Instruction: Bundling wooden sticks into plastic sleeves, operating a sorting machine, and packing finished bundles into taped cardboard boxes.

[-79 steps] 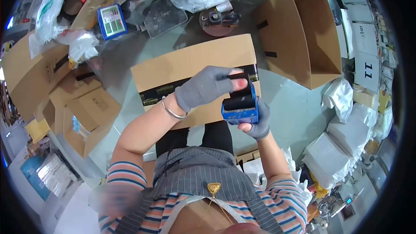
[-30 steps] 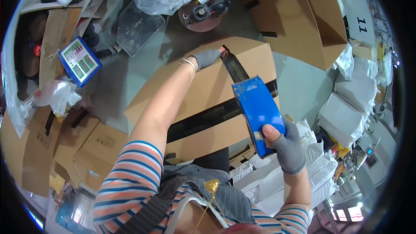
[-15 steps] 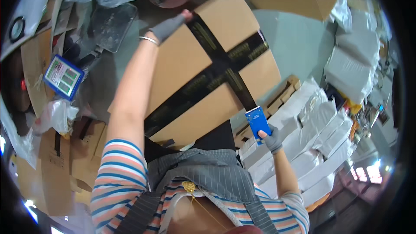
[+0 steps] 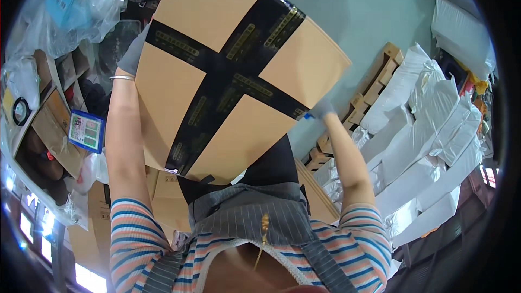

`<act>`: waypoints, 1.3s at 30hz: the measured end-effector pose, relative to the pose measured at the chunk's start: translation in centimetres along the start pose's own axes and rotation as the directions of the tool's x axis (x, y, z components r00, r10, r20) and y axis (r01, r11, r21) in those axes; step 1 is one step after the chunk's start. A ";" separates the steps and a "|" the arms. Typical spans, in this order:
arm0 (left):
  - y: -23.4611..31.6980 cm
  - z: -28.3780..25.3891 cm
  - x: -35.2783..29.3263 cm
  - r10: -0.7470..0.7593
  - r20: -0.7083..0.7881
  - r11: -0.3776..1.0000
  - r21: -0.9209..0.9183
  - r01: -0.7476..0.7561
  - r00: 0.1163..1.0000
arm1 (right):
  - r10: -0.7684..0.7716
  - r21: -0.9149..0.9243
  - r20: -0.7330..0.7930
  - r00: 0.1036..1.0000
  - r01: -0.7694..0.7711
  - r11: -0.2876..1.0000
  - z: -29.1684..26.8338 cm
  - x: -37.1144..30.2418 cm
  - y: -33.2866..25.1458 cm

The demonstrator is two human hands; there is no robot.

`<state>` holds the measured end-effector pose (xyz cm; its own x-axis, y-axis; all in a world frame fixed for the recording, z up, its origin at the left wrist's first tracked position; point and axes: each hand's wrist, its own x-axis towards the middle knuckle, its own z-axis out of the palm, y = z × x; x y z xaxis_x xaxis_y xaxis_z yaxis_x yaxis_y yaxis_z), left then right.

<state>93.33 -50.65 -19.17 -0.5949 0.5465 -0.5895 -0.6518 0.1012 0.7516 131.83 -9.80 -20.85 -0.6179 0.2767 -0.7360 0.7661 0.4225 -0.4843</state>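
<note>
A large cardboard box (image 4: 233, 135), its seams crossed with wide black printed tape (image 4: 228, 68), is tilted in front of my lap. At its left edge is my left hand (image 4: 133, 54) in a grey fingerless glove, with the fingers hidden behind the cardboard as it holds that side. My right hand (image 4: 324, 109), gloved alike and smeared by motion, is at the right edge where the tape band ends. A bit of the blue tape dispenser (image 4: 308, 115) shows at its fingers; the rest of it is hidden.
White wrapped bundles (image 4: 404, 130) are stacked at the right, beside folded cardboard pieces (image 4: 374, 84). To the left stand a scale with a blue-framed display (image 4: 87, 131) and shelving with loose items. Clear plastic bags (image 4: 81, 5) lie at the far left.
The box has turned and come nearer, rising toward the upper left. My left hand has gone from its far edge to its left side; my right hand has moved up to its right edge.
</note>
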 end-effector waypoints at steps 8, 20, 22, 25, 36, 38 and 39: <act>3.6 4.5 -0.6 -0.247 0.284 0.845 -0.405 0.349 0.926 | -0.055 0.158 -0.366 0.929 0.120 0.980 5.9 2.3 -3.3; 0.4 -1.2 8.1 -0.493 0.094 0.783 0.481 0.394 0.865 | 0.575 0.638 -0.453 0.681 -0.203 0.743 -4.0 -2.2 -10.7; 1.7 -6.2 4.2 0.197 -0.168 0.491 0.870 0.052 0.966 | 0.216 0.570 -0.701 0.679 0.354 0.741 -5.2 -8.2 -15.7; 9.7 6.1 -5.1 0.406 -0.294 0.906 0.256 -0.338 0.865 | -0.238 0.380 -0.649 0.723 0.578 0.722 -5.8 -17.1 -20.8; 19.1 7.4 -36.2 0.661 0.421 0.384 0.522 -0.761 0.622 | -0.674 0.310 0.061 0.736 0.628 0.714 6.9 -26.4 -39.0; 16.9 5.6 -37.7 0.631 0.308 0.622 0.348 -0.702 0.712 | -0.615 0.241 0.131 0.777 0.577 0.780 7.9 -28.3 -42.6; 16.2 5.1 -38.5 0.594 0.244 0.750 0.175 -0.637 0.767 | -0.586 0.300 0.143 0.798 0.529 0.794 8.5 -29.1 -43.6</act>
<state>108.05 -65.80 17.23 -0.7287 0.6815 0.0669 -0.0274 -0.1266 0.9916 117.90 -43.64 17.71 -0.9164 -0.1502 -0.3711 0.3343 0.2230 -0.9157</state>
